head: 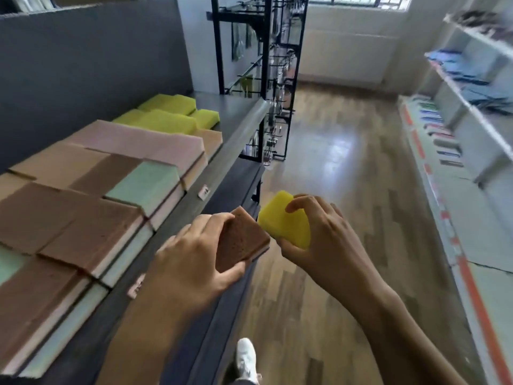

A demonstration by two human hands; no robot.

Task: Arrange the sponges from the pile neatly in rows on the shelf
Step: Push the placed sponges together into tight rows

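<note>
1. My left hand [194, 262] is clamped on a brown sponge [241, 240], just off the front edge of the dark shelf [222, 159].
2. My right hand [324, 240] pinches a yellow sponge [283, 220], almost touching the brown one.
3. Rows of brown, pink and green sponges [91, 190] fill the shelf; yellow-green ones [169, 112] sit at its far end.
4. Beyond stands a black wire rack [266, 79].
5. A white shoe [247, 359] shows on the wooden floor [347, 190].
</note>
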